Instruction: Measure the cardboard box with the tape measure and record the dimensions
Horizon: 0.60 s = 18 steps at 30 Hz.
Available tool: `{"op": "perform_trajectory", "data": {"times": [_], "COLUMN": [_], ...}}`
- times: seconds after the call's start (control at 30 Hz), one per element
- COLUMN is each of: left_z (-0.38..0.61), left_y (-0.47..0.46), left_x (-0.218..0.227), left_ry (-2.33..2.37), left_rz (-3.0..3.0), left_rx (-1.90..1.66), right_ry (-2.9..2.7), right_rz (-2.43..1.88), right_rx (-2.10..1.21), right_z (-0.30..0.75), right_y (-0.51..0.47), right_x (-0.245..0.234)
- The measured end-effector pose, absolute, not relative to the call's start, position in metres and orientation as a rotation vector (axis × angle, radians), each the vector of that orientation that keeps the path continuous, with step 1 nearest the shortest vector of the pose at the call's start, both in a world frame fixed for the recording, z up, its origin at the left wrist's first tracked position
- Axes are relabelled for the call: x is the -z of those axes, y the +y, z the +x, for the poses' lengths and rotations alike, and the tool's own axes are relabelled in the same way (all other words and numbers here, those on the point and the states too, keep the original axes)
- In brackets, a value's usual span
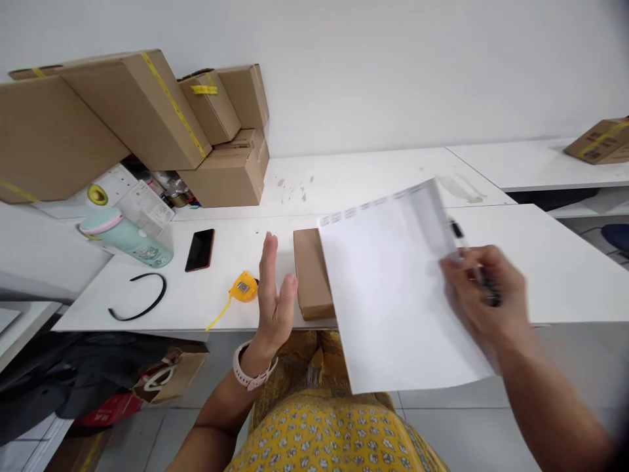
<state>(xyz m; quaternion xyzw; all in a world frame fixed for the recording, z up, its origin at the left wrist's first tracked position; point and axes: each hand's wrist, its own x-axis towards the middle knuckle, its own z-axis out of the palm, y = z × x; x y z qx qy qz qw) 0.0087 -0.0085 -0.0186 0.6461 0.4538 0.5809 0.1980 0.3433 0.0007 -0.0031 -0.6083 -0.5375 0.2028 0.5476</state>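
My right hand [484, 288] grips a white sheet of paper [393, 295] by its right edge, and a pen [457, 231] is held in the same fingers; that hand is blurred. Lines of small print run along the sheet's top edge. Part of a small brown cardboard box [309, 272] on the table is hidden behind the paper. To the left of this box, my left hand [276, 288] is raised with fingers stretched out, holding nothing. A yellow tape measure [244, 287] lies beside it, a short length of tape pulled out.
A phone [200, 250], a black headband-like strip [160, 298] and a mint-green bottle [130, 237] lie on the table's left. Stacked cardboard boxes [226, 174] stand behind them. Another box [599, 141] sits at the far right. The white table's [565, 275] front edge runs close to my body.
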Motion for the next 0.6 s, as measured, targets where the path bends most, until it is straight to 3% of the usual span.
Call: {"op": "perform_trajectory", "data": {"times": [0.1, 0.2, 0.3, 0.4, 0.47, 0.6], "left_z": [0.018, 0.034, 0.049, 0.057, 0.063, 0.085], "left_y": [-0.005, 0.001, 0.007, 0.008, 0.005, -0.004], "left_x": [-0.005, -0.006, 0.008, 0.017, 0.018, 0.019], "left_ry": [1.155, 1.041, 1.058, 1.15, 1.221, 1.401], "left_rz": [2.255, 2.658, 2.826, 2.912, 2.964, 2.963], "left_rx": [-1.49, -0.963, -0.451, -0.189, -0.128, -0.081], "right_ry": [-1.393, -1.526, -1.69, -1.558, -1.462, -1.377], "right_rz": [-1.408, -1.446, -1.522, -1.548, -1.384, -1.04], "right_rx": [-0.66, -0.644, -0.295, 0.01, -0.166, -0.881], "right_z": [0.317, 0.319, 0.33, 0.331, 0.321, 0.281], "right_y": [-0.001, -0.005, -0.006, 0.001, 0.012, 0.046], "right_x": [0.01, 0.011, 0.002, -0.015, -0.029, -0.047]}}
